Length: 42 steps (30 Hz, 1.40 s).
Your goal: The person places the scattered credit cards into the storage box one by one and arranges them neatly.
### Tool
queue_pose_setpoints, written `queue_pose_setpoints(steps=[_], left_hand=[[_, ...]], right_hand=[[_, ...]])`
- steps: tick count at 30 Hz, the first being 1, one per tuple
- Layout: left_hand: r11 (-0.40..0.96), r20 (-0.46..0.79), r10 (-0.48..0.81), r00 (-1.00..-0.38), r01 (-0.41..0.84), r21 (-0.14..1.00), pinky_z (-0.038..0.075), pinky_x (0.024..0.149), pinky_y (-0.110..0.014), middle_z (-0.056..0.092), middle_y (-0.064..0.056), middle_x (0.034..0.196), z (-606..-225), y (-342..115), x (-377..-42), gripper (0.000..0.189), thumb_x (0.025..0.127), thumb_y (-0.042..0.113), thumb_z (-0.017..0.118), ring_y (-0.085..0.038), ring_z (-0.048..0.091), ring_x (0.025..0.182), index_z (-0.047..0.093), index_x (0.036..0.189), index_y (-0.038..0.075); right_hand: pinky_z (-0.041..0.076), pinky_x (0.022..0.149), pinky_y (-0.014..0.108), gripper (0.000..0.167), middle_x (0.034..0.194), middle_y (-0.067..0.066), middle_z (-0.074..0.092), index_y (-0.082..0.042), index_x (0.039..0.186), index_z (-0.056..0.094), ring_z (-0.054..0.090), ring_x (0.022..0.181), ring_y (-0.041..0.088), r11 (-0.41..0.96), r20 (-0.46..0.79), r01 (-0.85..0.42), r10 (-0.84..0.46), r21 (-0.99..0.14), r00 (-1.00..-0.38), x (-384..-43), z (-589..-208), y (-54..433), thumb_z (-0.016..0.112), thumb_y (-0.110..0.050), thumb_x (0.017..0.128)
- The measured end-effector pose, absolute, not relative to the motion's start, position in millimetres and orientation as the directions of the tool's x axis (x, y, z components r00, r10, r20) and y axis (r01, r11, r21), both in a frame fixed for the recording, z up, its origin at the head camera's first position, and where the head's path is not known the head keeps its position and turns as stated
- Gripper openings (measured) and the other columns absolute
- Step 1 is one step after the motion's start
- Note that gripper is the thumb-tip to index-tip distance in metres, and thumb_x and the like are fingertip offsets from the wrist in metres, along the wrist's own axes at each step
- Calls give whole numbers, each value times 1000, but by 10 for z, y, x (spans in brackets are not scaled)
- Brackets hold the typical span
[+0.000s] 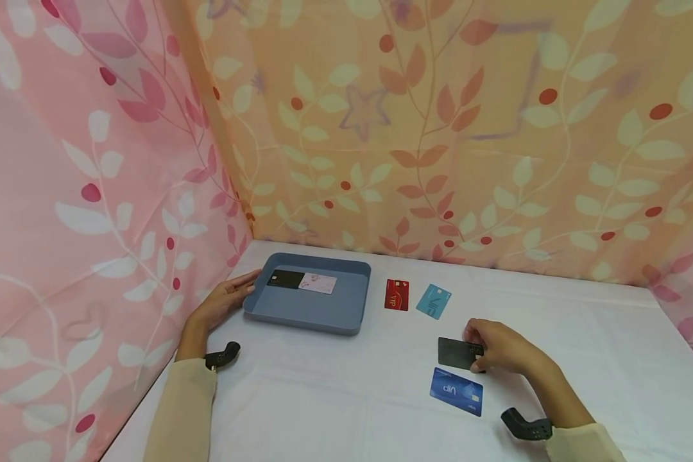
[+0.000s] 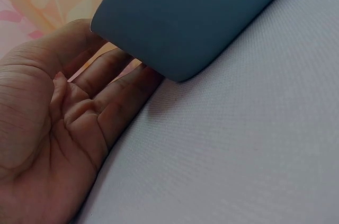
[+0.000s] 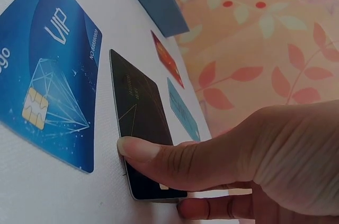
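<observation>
In the head view my right hand (image 1: 501,346) pinches a black card (image 1: 456,351) at its right end. The right wrist view shows my thumb (image 3: 153,155) lying across the card's face, with a fingertip beyond its edge. A blue VIP card (image 1: 457,391) lies on the table just in front of it. My left hand (image 1: 224,303) is at the left side of a blue-grey tray (image 1: 306,316), its fingers fairly straight against the outer wall. Inside the tray, a black card (image 1: 284,278) and a pale pink patterned card (image 1: 317,283) lie end to end.
A red VIP card (image 1: 396,295) and a light blue VIP card (image 1: 434,301) lie flat on the white table (image 1: 323,398), right of the tray. Leaf-patterned curtains (image 1: 416,128) stand behind the table and on its left side.
</observation>
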<state>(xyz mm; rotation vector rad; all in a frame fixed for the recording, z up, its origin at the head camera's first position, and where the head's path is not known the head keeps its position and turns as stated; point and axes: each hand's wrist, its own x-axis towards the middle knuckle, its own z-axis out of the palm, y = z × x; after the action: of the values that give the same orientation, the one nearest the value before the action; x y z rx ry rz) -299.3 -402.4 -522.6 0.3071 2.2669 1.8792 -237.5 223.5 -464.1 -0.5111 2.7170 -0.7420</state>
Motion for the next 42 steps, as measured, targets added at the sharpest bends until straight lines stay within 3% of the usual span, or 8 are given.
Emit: queue_pose_setpoints(steps=[13, 22, 27, 37, 42], left_hand=[[173, -6, 267, -964, 42, 984, 42, 104, -17, 29, -11, 165, -5263, -3993, -2958, 54, 107, 18, 52, -32, 23, 153, 36, 158, 10], [178, -2, 264, -965, 46, 983, 41, 106, -20, 29, -10, 165, -5239, -4011, -2961, 55, 107, 22, 53, -33, 22, 153, 37, 158, 14], [179, -4, 270, -963, 46, 983, 43, 104, -20, 30, -11, 165, -5235, -4022, -2987, 55, 107, 22, 54, -32, 25, 152, 37, 158, 14], [177, -15, 260, -965, 33, 984, 44, 103, -19, 30, -10, 165, -5234, -4013, -2996, 55, 107, 22, 54, -33, 26, 152, 37, 158, 13], [170, -2, 271, -962, 46, 984, 43, 103, -17, 29, -12, 165, -5214, -3999, -2978, 57, 107, 21, 54, -33, 25, 152, 35, 159, 10]], right_hand=[[55, 88, 53, 49, 89, 0, 62, -8, 102, 66, 56, 86, 21, 794, -174, -273, -425, -544, -888, -2382, -4650, 2268, 96, -11, 63], [56, 88, 53, 48, 88, 0, 64, -8, 101, 67, 57, 85, 21, 788, -158, -282, -428, -547, -890, -2396, -4636, 2267, 96, -12, 63], [57, 87, 52, 41, 90, 1, 65, -9, 102, 68, 57, 86, 21, 775, -162, -274, -433, -570, -887, -2414, -4667, 2308, 93, -11, 70], [58, 82, 40, 22, 86, -1, 66, -7, 101, 70, 58, 82, 19, 701, -143, -295, -494, -650, -858, -2483, -4719, 2414, 82, -8, 83], [57, 78, 26, 14, 88, -1, 67, -6, 103, 72, 60, 82, 18, 666, -135, -306, -524, -681, -841, -2503, -4749, 2475, 74, -3, 89]])
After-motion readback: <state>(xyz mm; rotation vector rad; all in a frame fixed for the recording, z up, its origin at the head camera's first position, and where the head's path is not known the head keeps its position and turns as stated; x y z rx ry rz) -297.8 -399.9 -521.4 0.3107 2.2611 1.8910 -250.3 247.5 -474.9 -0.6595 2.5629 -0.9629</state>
